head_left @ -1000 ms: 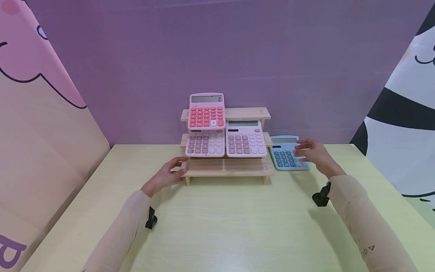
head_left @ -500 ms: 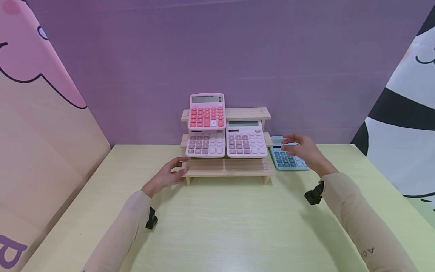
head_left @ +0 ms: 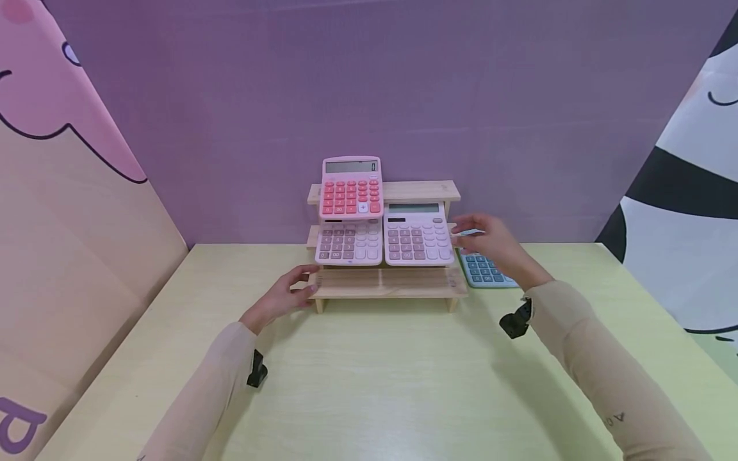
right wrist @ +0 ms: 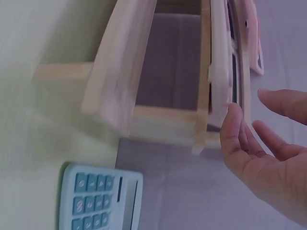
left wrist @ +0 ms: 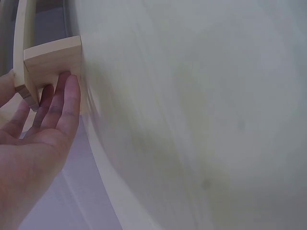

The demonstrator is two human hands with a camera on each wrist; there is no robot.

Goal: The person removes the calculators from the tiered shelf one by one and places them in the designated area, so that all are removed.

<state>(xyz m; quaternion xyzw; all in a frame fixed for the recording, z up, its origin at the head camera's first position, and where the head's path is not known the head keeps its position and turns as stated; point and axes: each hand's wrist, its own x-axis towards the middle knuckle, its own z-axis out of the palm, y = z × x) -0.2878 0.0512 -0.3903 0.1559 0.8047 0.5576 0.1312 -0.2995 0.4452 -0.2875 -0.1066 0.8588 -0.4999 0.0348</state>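
Observation:
My left hand (head_left: 282,298) holds the left end of the lowest step of a three-tier wooden shelf (head_left: 386,283). In the left wrist view, its thumb lies at the board edge (left wrist: 21,52) and its fingers curl against the side leg (left wrist: 57,60). My right hand (head_left: 492,243) is at the right side of the middle tier, fingertips at the edge of the right pale pink calculator (head_left: 418,240); thumb and fingers are apart in the right wrist view. Another pale pink calculator (head_left: 348,246) stands beside it, its top hidden by a brighter pink calculator (head_left: 352,189) on the top tier.
A blue calculator (head_left: 487,272) lies on the table (head_left: 369,384) right of the shelf, partly covered by my right hand. Behind the shelf rises a purple backdrop (head_left: 403,89), with cartoon-printed side panels (head_left: 75,211) at left and right.
My right hand has moved left from over the blue calculator to the right edge of the pale pink calculator. My left hand has stayed on the shelf.

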